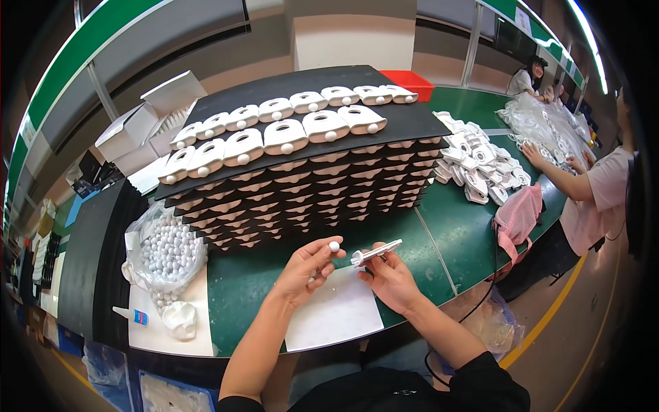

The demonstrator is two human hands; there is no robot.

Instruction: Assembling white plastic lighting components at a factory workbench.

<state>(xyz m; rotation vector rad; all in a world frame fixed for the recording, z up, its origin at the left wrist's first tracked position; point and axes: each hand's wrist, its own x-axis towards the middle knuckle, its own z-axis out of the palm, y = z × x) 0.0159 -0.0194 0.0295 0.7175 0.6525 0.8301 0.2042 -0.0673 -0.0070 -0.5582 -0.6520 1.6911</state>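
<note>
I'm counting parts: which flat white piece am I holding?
The white piece in your right hand, unlike those in the heap or on the black boards.

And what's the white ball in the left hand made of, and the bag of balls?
The ball looks like smooth white plastic, going by its even, round surface, but painted wood is possible. The bag seems thin, clear plastic film: balls show through its shiny wrinkles.

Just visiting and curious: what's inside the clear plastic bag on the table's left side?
The plastic bag holds many small pale balls, much like the white ball in the left hand. Those on top hide whatever lies deeper.
</note>
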